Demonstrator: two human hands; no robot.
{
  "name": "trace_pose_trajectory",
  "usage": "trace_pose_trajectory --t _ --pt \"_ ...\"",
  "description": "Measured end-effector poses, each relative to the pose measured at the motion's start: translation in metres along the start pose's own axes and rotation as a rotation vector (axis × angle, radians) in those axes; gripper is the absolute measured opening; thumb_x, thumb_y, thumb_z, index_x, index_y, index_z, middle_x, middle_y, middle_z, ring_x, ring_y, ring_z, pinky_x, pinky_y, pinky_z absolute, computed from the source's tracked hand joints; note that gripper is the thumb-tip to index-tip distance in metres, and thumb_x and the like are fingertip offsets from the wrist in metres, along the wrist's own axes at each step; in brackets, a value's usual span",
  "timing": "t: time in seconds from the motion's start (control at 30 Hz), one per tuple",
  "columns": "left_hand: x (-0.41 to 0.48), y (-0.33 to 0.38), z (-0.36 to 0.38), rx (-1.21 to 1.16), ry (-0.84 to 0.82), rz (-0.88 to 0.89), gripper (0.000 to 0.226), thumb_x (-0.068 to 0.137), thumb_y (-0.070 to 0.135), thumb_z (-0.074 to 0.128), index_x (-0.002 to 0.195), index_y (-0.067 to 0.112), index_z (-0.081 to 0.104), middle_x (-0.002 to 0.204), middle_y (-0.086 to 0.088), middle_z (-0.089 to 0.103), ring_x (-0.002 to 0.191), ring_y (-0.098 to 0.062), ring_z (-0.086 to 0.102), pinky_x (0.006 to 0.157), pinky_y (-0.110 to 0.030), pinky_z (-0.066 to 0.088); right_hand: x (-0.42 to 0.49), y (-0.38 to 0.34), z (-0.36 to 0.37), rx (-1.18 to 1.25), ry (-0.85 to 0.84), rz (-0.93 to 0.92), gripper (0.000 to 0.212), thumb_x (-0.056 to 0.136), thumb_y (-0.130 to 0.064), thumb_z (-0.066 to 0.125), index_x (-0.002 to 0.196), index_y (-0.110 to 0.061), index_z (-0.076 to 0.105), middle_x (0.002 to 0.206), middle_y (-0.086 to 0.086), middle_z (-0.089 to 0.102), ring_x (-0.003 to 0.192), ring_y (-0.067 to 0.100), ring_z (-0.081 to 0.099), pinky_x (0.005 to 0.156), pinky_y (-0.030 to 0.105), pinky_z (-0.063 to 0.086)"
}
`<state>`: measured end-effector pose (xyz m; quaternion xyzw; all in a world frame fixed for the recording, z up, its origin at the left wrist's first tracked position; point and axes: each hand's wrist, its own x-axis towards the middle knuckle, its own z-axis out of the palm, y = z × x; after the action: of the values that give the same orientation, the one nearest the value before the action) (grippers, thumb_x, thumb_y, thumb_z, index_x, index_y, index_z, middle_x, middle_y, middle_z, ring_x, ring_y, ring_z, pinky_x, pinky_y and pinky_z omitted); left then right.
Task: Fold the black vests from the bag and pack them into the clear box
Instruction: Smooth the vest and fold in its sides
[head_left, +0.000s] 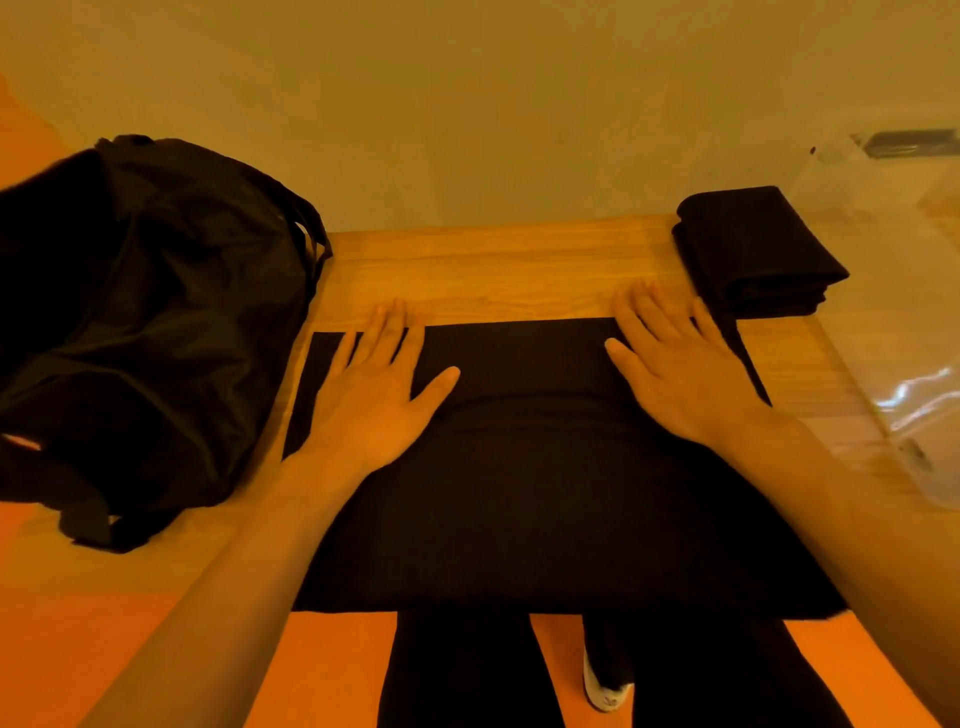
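I am pressing the black vest (519, 467) flat on the wooden table (493, 270), left hand (374, 384) and right hand (680, 364) both spread, gripping nothing. I should be smoothing outward before folding; its creases are hard to read. A folded vest stack (753, 249) waits beside the clear box (893, 322), the black bag (145, 312) left.

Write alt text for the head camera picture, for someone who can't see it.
The left hand and right hand lie flat on a black vest spread over a wooden table. A black bag sits at the left, a folded black stack and clear box at the right.
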<state>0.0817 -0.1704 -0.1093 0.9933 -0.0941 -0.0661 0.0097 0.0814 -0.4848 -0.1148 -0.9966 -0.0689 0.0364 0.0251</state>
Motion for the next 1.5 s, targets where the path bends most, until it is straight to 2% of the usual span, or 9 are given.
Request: trace_pose_trajectory --t 0.23,0.4,0.73,0.87,0.97,1.1,1.3,1.37,1.5 --pt "-0.002 -0.002 -0.007 -0.053 -0.007 -0.017 0.079 0.093 0.070 -0.004 0.158 0.029 -0.018 0.168 0.002 -0.023 0.152 -0.014 -0.023 0.126 -0.038 -0.010 -0.004 0.003 -0.010 -0.019 0.021 0.022 0.074 0.098 -0.060 -0.001 0.161 -0.021 -0.005 0.169 0.007 -0.005 0.155 0.020 -0.011 0.122 0.036 -0.009" --pt "-0.046 0.001 -0.014 -0.033 0.190 -0.022 0.082 0.094 0.072 -0.006 0.159 0.023 -0.015 0.167 -0.002 -0.022 0.153 -0.018 -0.022 0.126 -0.039 -0.008 -0.052 -0.004 -0.019 0.027 0.105 0.025 0.076 0.094 -0.066 -0.012 0.158 -0.023 -0.009 0.167 0.004 -0.008 0.154 0.018 -0.014 0.125 0.039 -0.005" --pt "-0.102 -0.012 0.018 -0.034 0.060 -0.109 0.102 0.078 0.079 -0.015 0.158 0.016 -0.018 0.166 -0.002 -0.023 0.151 -0.012 -0.024 0.123 -0.031 -0.012 -0.103 0.033 0.003 0.090 -0.060 0.152 0.102 0.078 -0.077 -0.019 0.160 -0.017 -0.009 0.169 0.002 -0.012 0.150 0.011 -0.021 0.121 0.036 -0.013" --pt "-0.115 -0.011 0.013 -0.053 0.106 -0.138 0.106 0.080 0.080 -0.019 0.161 0.012 -0.006 0.169 -0.008 -0.012 0.154 -0.016 -0.018 0.123 -0.032 -0.012 -0.108 0.033 -0.004 0.014 -0.009 0.176 0.109 0.077 -0.076 -0.029 0.161 -0.013 -0.001 0.170 0.008 -0.004 0.154 0.020 -0.014 0.125 0.044 -0.007" --pt "-0.126 0.006 0.011 -0.063 0.203 -0.098 0.095 0.089 0.074 -0.010 0.159 0.011 -0.004 0.168 -0.010 -0.012 0.155 -0.019 -0.016 0.125 -0.034 -0.009 -0.118 0.009 -0.013 -0.007 0.053 0.120 0.096 0.087 -0.070 -0.021 0.161 -0.012 -0.001 0.169 0.009 -0.003 0.155 0.022 -0.011 0.125 0.043 -0.006" --pt "-0.134 0.015 0.023 -0.012 0.151 -0.089 0.096 0.084 0.081 -0.009 0.157 0.019 -0.015 0.168 -0.008 -0.017 0.154 -0.020 -0.019 0.126 -0.038 -0.008 -0.137 -0.015 0.004 -0.055 0.013 0.067 0.094 0.085 -0.071 -0.024 0.159 -0.015 -0.010 0.168 0.006 -0.012 0.153 0.019 -0.018 0.126 0.042 -0.007" --pt "-0.150 0.006 0.033 -0.026 0.195 -0.097 0.097 0.089 0.082 -0.001 0.163 0.019 0.005 0.170 -0.007 -0.003 0.156 -0.019 -0.009 0.128 -0.043 0.004 -0.141 0.001 0.007 -0.039 -0.026 0.115 0.085 0.090 -0.072 -0.015 0.158 -0.021 -0.015 0.168 0.002 -0.016 0.152 0.017 -0.020 0.125 0.040 -0.007" --pt "-0.150 0.008 0.030 -0.037 0.212 -0.083 0.098 0.090 0.084 -0.001 0.162 0.018 0.008 0.170 -0.008 0.001 0.157 -0.021 -0.007 0.128 -0.044 0.006 -0.143 -0.003 0.006 -0.038 0.028 0.098 0.089 0.087 -0.073 -0.018 0.158 -0.021 -0.009 0.169 0.007 -0.009 0.153 0.020 -0.017 0.125 0.041 -0.006" --pt "-0.163 0.002 0.036 0.009 0.244 0.048 0.105 0.087 0.089 0.018 0.161 0.015 0.020 0.170 -0.009 0.012 0.157 -0.023 0.007 0.126 -0.049 0.016 -0.163 -0.011 0.004 -0.076 0.076 -0.088 0.084 0.095 -0.077 0.005 0.160 -0.025 0.016 0.168 0.009 0.012 0.156 0.023 0.005 0.126 0.050 0.012"
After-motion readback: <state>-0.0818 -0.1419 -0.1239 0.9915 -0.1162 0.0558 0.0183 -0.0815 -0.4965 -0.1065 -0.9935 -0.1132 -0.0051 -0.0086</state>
